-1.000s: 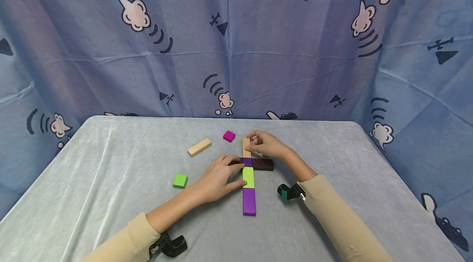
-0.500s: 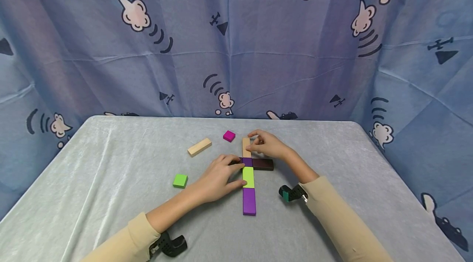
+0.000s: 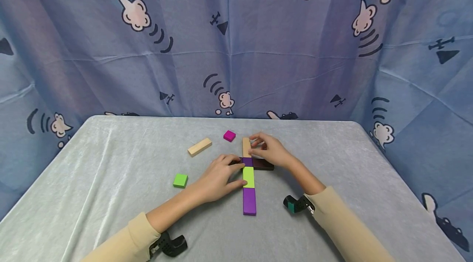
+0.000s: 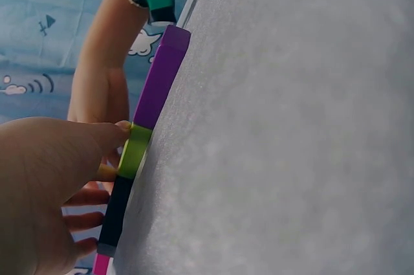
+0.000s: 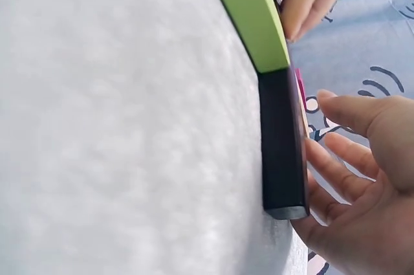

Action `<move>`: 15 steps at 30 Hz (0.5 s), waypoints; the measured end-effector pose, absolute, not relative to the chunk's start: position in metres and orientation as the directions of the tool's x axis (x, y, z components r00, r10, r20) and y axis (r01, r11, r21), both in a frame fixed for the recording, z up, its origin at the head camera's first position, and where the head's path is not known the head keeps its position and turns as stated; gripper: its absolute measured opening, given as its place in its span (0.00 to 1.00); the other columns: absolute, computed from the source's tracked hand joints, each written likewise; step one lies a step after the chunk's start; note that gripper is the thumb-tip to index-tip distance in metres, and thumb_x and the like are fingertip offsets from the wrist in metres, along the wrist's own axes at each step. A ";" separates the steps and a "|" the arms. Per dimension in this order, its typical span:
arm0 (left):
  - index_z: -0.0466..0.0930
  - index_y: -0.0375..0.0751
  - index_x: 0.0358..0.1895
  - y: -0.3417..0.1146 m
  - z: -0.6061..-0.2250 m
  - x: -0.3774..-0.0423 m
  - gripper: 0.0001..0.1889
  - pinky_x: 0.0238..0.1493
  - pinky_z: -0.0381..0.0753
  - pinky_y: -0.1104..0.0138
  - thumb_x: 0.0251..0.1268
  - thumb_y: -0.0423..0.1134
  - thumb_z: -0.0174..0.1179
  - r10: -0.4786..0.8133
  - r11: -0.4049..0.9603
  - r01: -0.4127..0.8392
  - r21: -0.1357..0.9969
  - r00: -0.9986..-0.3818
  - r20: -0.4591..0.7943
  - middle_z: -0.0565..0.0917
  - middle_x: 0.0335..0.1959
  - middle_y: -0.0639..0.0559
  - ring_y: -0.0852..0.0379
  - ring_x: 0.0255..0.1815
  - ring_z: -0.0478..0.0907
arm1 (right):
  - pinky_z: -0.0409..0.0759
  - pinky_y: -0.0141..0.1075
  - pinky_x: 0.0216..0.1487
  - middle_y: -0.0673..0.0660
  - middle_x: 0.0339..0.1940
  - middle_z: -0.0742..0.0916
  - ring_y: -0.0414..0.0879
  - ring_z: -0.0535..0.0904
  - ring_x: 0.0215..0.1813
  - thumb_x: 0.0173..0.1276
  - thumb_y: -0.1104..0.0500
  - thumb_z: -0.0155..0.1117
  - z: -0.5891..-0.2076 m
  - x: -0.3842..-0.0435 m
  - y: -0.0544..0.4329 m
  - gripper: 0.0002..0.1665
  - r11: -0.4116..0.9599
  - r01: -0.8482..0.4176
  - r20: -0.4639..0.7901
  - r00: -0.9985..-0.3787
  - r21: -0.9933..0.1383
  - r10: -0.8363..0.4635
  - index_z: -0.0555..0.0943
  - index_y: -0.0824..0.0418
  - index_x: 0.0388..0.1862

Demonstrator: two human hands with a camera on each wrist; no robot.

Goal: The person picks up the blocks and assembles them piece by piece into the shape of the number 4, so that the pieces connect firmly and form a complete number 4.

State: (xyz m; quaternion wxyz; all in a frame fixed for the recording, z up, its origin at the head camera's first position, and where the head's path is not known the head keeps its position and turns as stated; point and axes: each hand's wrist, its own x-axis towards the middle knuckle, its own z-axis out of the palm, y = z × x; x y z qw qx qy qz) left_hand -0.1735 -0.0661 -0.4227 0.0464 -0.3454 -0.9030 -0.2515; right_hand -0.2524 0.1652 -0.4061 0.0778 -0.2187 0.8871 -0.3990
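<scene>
On the grey tabletop, several blocks form a cross. In its upright line, from far to near, are a natural wood block (image 3: 245, 147), a small dark purple block (image 3: 247, 162), a lime block (image 3: 248, 176) and a long purple block (image 3: 249, 201). A dark brown block (image 3: 264, 164) makes the right arm; my left hand mostly hides a dark block on the left. My left hand (image 3: 218, 175) rests its thumb and forefinger against the lime and dark purple blocks, other fingers by the left dark block. Beside the wood block is my right hand (image 3: 272, 150), its fingers loosely bent and thumb apart.
Left of the cross lie a loose wood block (image 3: 199, 147) and a green block (image 3: 180, 180). A magenta block (image 3: 229, 135) sits near the far end. A blue patterned curtain (image 3: 236, 48) hangs behind the table.
My right hand has drawn off the wood block, shifting slightly right and nearer to me. My left hand and the blocks have stayed in place.
</scene>
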 end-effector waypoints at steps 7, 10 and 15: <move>0.84 0.36 0.65 -0.066 -0.422 -0.174 0.26 0.70 0.74 0.48 0.73 0.50 0.69 0.602 0.636 0.648 0.419 -0.756 0.257 0.80 0.67 0.40 0.42 0.67 0.75 | 0.82 0.56 0.59 0.68 0.57 0.87 0.63 0.84 0.56 0.76 0.61 0.68 -0.408 -0.237 0.165 0.23 0.588 -0.353 0.107 -0.905 -0.728 -0.411 0.79 0.69 0.66; 0.84 0.36 0.66 -0.066 -0.422 -0.173 0.26 0.70 0.74 0.48 0.73 0.50 0.68 0.604 0.634 0.650 0.419 -0.754 0.256 0.80 0.67 0.40 0.43 0.67 0.75 | 0.82 0.57 0.60 0.68 0.58 0.86 0.64 0.83 0.57 0.76 0.62 0.68 -0.409 -0.231 0.164 0.23 0.585 -0.372 0.144 -0.906 -0.720 -0.399 0.79 0.70 0.66; 0.84 0.36 0.65 -0.066 -0.422 -0.173 0.26 0.69 0.75 0.48 0.73 0.50 0.69 0.603 0.631 0.651 0.421 -0.754 0.261 0.81 0.66 0.40 0.42 0.66 0.75 | 0.81 0.59 0.59 0.67 0.57 0.86 0.63 0.83 0.56 0.74 0.62 0.70 -0.409 -0.221 0.163 0.22 0.590 -0.393 0.195 -0.908 -0.705 -0.372 0.81 0.69 0.64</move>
